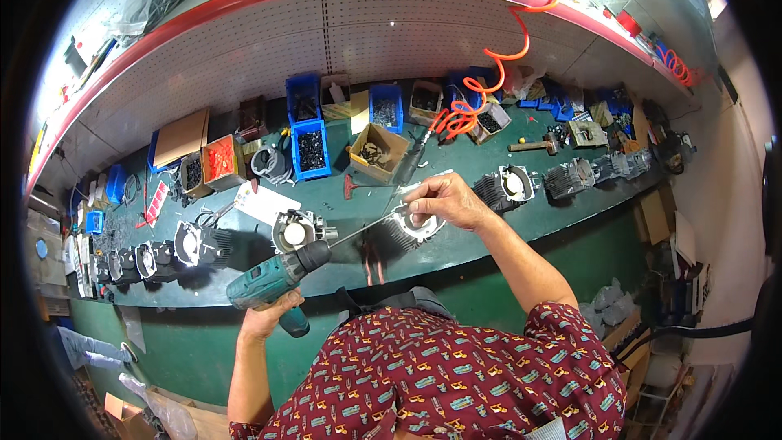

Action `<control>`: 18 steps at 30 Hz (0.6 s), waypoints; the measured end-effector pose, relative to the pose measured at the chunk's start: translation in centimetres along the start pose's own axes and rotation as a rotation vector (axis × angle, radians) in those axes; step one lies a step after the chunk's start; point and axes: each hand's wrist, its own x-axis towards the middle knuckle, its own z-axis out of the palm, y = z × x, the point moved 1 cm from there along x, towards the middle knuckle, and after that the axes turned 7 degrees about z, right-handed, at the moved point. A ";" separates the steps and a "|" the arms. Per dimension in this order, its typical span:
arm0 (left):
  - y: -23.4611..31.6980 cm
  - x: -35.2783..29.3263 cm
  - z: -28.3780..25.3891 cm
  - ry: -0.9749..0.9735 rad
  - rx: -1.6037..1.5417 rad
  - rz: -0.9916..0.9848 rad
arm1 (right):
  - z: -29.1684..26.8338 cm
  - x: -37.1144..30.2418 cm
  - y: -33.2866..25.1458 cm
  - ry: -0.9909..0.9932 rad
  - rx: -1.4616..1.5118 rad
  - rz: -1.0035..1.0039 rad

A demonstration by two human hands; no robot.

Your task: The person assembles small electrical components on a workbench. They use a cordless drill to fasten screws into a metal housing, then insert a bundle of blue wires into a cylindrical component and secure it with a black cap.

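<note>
My left hand [271, 314] is wrapped round the grip of a green and black cordless drill [275, 279]. A long thin bit [358, 231] runs from its chuck up to the right. At the bit's far end, my right hand [447, 200] is closed in a pinch; what is between the fingertips is too small to make out. Under that hand stands a finned metal engine casting [410, 236] with a round opening. Another casting [295, 232] with a pale round part inside sits just beyond the drill.
Finned castings [197, 244] stand along the green bench [342, 270] on both sides. Behind them are blue bins [310, 149], a cardboard box [377, 152] of small parts and a hammer [536, 145]. An orange coiled air hose [521, 33] hangs from the red-edged shelf.
</note>
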 end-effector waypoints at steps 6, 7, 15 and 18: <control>-1.1 1.2 5.6 0.049 0.034 -0.002 | -5.8 -0.6 0.8 -0.070 0.080 0.010; -1.0 1.4 6.9 0.053 0.040 0.003 | -6.9 -0.6 1.3 -0.090 0.114 0.018; -3.1 1.4 14.4 0.191 0.044 -0.007 | -13.9 -0.4 3.5 -0.155 0.180 0.065; -2.4 1.3 16.7 0.186 0.078 0.039 | -14.6 -0.3 3.5 -0.191 0.197 0.088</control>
